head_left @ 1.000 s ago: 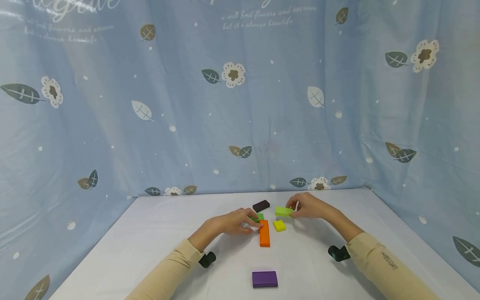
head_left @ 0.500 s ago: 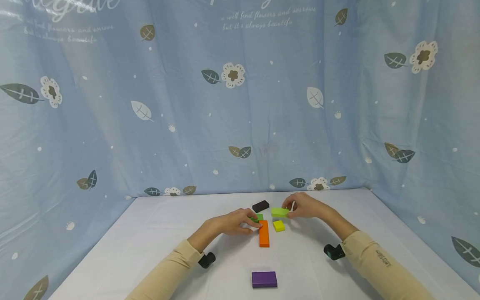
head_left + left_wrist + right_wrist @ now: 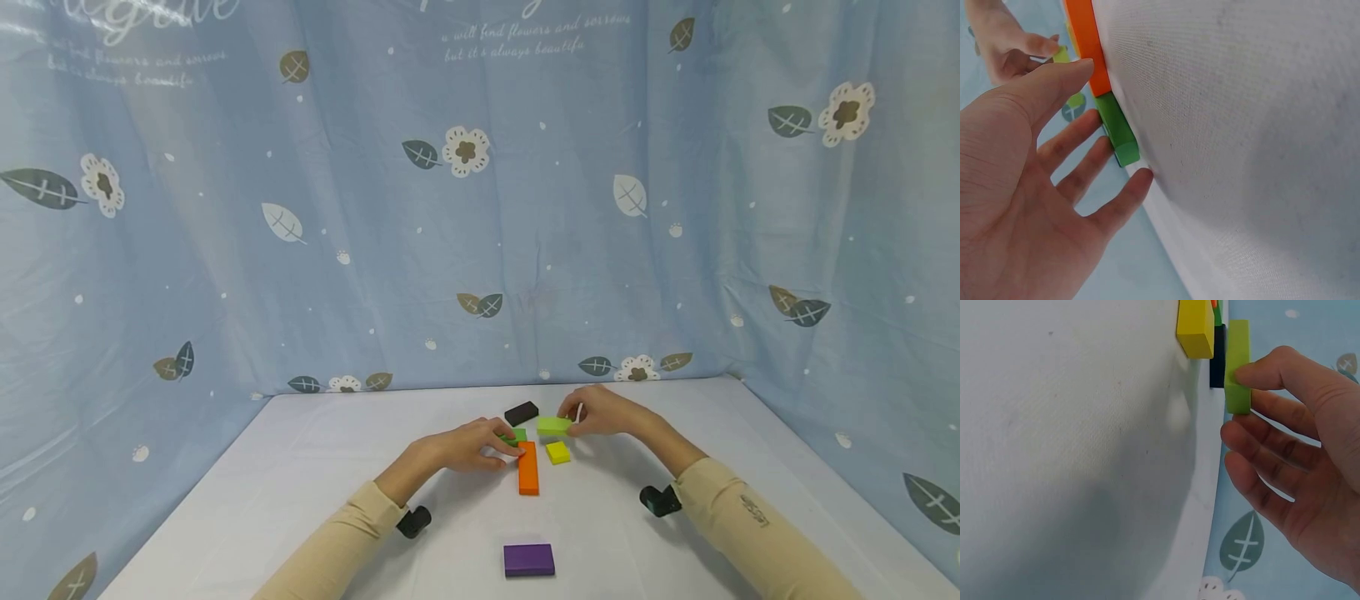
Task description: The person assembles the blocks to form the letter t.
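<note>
My right hand [image 3: 606, 412] pinches a lime green block [image 3: 553, 427] between thumb and fingers, and the right wrist view shows this block [image 3: 1238, 350] raised off the table. My left hand [image 3: 472, 444] lies beside a darker green block [image 3: 519, 434] and an orange block [image 3: 528, 469]. In the left wrist view its spread fingers are along the far side of the green block [image 3: 1117, 128], while the thumb reaches to the orange block [image 3: 1089, 44]. The orange block's far end meets the green one. A yellow block [image 3: 558, 452] lies just in front of the lime block.
A black block [image 3: 521, 412] lies behind the green one. Nearer the front is a purple block [image 3: 528, 561]. A white cloth covers the table [image 3: 315, 467], and a blue patterned curtain [image 3: 375, 275] hangs around its back and sides.
My right hand has carried the lime block left, towards the darker green block. The left hand has stayed in place, as have the other blocks.
</note>
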A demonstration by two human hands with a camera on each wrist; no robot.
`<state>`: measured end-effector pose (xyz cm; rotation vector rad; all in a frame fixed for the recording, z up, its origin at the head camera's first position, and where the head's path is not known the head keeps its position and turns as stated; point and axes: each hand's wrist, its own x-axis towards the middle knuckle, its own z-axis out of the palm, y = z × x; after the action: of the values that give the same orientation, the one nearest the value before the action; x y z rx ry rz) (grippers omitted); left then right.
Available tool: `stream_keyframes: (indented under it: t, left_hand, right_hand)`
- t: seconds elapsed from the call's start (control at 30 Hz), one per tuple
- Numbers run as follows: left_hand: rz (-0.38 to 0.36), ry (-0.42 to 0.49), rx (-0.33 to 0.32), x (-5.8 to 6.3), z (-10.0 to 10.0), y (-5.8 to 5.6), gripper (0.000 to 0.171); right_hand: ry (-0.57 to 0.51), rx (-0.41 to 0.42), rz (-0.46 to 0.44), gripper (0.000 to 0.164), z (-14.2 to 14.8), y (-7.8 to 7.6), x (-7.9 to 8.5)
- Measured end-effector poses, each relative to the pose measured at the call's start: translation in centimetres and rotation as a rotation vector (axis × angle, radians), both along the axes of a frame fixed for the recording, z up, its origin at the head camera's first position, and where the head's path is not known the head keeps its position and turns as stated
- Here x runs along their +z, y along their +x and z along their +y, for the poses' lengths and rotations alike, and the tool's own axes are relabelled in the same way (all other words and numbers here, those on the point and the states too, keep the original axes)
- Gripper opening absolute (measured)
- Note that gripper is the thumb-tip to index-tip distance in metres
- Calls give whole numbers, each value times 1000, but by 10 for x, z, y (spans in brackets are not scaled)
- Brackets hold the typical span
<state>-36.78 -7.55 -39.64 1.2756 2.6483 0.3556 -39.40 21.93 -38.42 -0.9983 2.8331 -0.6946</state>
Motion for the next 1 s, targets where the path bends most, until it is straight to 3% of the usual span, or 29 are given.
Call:
stream_keyframes:
  t: [1.0]
  left_hand:
    - [11, -5, 7, -2, 0, -1, 35]
  right_hand:
    - [13, 22, -44, 22, -14, -11, -7]
